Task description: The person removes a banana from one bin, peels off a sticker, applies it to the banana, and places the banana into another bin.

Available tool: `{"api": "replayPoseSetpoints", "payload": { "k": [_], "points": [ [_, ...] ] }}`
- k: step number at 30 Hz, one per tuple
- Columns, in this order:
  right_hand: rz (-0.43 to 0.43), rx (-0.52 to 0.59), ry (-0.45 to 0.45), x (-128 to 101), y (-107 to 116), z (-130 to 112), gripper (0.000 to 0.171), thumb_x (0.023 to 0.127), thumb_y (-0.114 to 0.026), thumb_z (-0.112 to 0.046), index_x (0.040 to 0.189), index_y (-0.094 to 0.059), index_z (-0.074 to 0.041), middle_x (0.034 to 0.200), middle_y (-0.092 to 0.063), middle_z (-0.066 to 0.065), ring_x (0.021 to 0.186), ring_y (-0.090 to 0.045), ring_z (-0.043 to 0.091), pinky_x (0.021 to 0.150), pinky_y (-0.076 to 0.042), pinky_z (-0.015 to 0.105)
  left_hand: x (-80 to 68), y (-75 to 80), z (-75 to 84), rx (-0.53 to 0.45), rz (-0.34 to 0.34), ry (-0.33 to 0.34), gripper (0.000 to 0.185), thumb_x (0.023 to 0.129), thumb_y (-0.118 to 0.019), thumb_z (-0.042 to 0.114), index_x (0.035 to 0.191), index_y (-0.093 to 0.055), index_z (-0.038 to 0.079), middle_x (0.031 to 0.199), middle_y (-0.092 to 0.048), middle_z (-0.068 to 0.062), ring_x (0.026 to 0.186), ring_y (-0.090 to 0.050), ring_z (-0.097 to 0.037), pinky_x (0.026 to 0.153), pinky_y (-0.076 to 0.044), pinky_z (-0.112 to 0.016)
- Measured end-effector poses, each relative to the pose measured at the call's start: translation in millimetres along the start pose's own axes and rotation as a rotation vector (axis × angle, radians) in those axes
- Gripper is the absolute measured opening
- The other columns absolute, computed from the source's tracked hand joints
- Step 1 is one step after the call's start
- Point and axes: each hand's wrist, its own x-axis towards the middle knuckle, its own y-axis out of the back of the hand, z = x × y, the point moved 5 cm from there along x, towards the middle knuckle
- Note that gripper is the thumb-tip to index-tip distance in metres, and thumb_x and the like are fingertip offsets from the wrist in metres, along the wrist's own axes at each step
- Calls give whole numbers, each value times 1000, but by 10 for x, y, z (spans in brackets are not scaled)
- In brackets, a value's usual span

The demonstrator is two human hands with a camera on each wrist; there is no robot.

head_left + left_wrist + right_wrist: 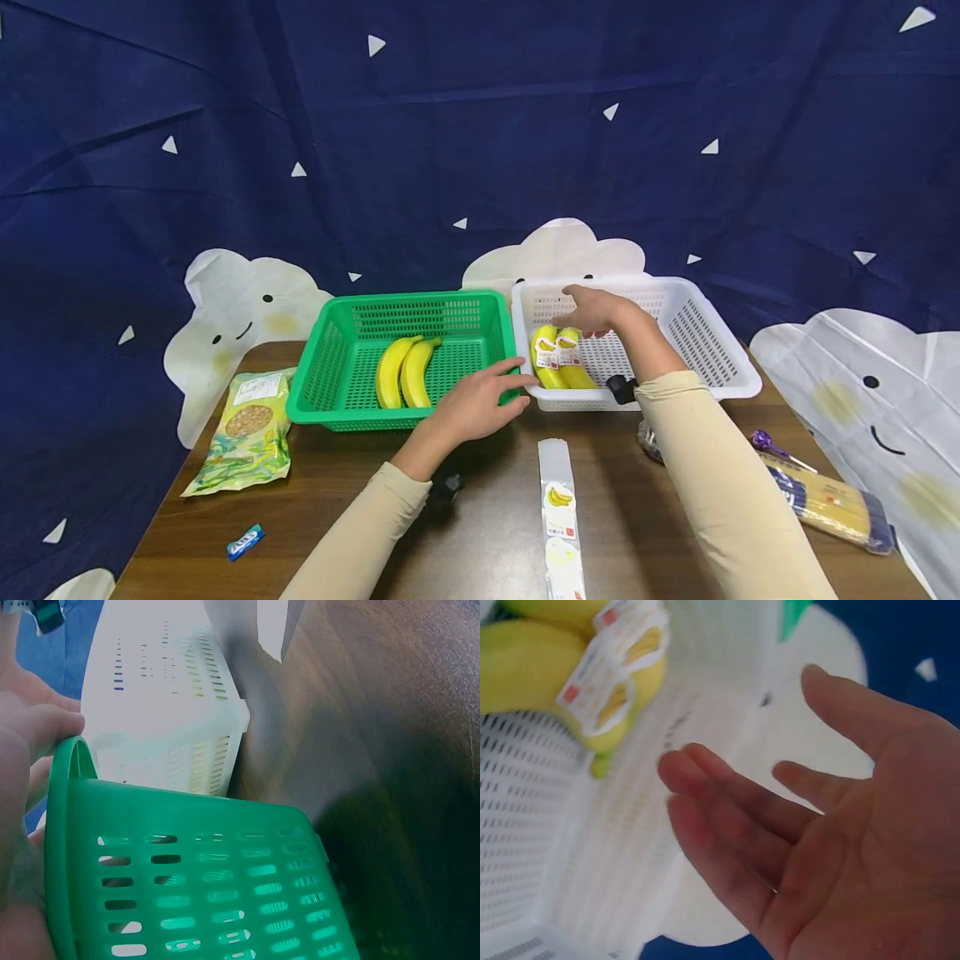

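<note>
Right now the labelled bananas [558, 360] are lying at the left end of the white basket [712, 367], and your right hand [596, 310] is hovering just above them with fingers spread, holding nothing. They're probably soft and easily bruised, so take them around the middle. Your left hand [480, 404] is resting with straight fingers on the green basket [330, 367] rim, beside two bare bananas [405, 371].

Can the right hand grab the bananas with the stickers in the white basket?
Probably yes. The right hand is open above the white basket, just beside the stickered bananas. The basket has no lid, and nothing lies between the fingers and the fruit.
</note>
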Motion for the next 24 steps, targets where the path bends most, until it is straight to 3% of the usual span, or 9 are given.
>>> {"api": "replayPoseSetpoints", "payload": {
  "k": [5,11,15,21,24],
  "points": [
    [216,-86,92,-185,-18,-122,67,93,-58,-38,147,-34,-5,125,-58,22,112,-56,38,89,-43,55,2,-18,-16,-4,-2,-3,37,97,-51,44,133,-58,35,149,-37,6,125,-49,-18,96,-44,-39],
    [414,-20,203,-396,-234,-131,49,93,-60,-34,134,-54,-9,109,-66,11,95,-64,28,78,-49,48,6,-5,-16,-10,4,-6,37,97,-52,42,133,-59,33,149,-38,6,123,-50,-18,94,-45,-39],
    [427,34,308,-456,-439,-97,39,93,-63,-29,124,-62,-6,106,-67,8,92,-64,24,76,-51,43,3,7,-15,-22,10,2,39,97,-53,42,134,-58,31,149,-38,6,124,-49,-18,95,-44,-39],
    [393,73,370,-472,-691,-39,21,91,-65,-26,103,-72,-9,94,-67,0,84,-62,17,71,-51,37,10,6,-20,-17,44,19,46,95,-54,44,137,-53,27,148,-39,5,125,-49,-18,97,-43,-39],
    [350,46,410,-466,-818,-22,20,93,-64,-28,102,-72,-12,90,-67,-4,81,-62,13,69,-51,34,7,7,-16,-11,50,30,46,95,-55,45,138,-52,28,148,-38,3,125,-48,-19,96,-43,-40]
  ]
}}
